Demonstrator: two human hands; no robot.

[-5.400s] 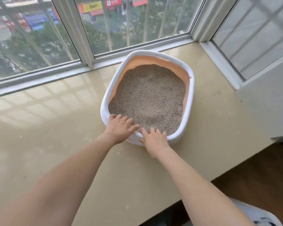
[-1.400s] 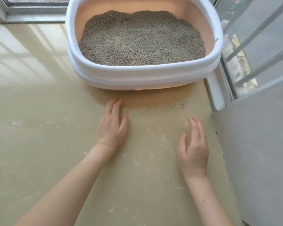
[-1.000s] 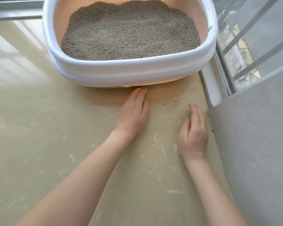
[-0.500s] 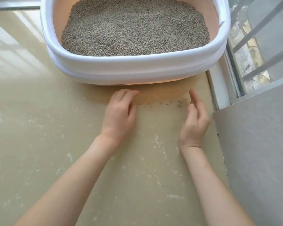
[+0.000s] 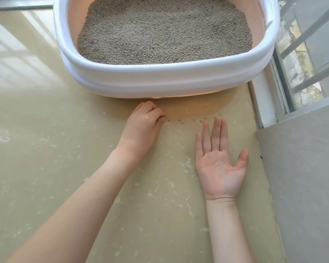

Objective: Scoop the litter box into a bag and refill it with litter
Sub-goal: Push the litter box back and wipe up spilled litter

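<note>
While my left hand point(image 5: 143, 123) rests knuckles-up on the beige stone bench point(image 5: 46, 149), its fingers are curled under against the surface, their tips right at the left end of a thin line of spilled litter grains point(image 5: 186, 120); I cannot tell whether any grains are pinched beneath them. My right hand point(image 5: 219, 160) lies palm-up just beside it, fingers straight and close together, thumb spread out to the side, with nothing in it; its fingertips point(image 5: 217, 120) reach the right part of that same line of grains. Both forearms run up from the bottom of the view, bare. Just beyond my hands stands the litter box point(image 5: 160, 80), a white tub with a thick rounded rim and a peach-coloured inner wall, sitting flat on the bench and pushed close to the window frame point(image 5: 268, 103) on the right. It is filled with grey-brown granular litter point(image 5: 163, 29), fairly level, reaching most of the way across and leaving a strip of peach wall bare along the left side. A soft orange glow shows on the bench below the box's near edge. The bench itself is glossy with pale scuff marks scattered over it. To my right a grey wall panel point(image 5: 302, 186) borders the bench, and above it window bars point(image 5: 310, 31) cross the glass.
</note>
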